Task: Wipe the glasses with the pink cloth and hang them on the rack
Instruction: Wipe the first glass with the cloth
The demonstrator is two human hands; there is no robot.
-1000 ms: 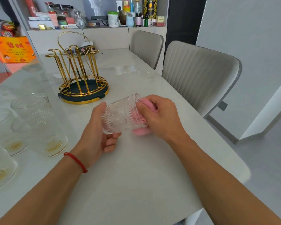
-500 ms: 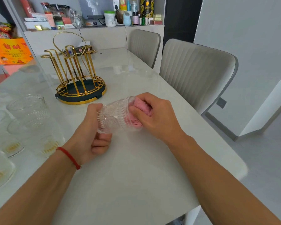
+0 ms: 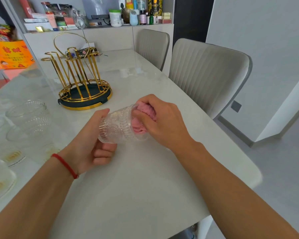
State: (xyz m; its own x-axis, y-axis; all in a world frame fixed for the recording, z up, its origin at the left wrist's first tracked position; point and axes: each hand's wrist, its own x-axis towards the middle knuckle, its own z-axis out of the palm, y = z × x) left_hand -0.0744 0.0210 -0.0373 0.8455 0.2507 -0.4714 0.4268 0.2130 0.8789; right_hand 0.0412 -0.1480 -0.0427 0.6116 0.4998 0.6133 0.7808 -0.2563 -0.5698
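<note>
Item: embossed glass, held on its side above the counter. The left hand clasps the base end. The right hand pinches the pink cloth, pushed into the mouth.

Handling: best to turn the glass against the cloth, reaching the bottom with a light grip (the ribbing looks slippery).

Gold rack: behind, empty. More glasses wait left.

Writing: orange packet, characters unreadable.
</note>
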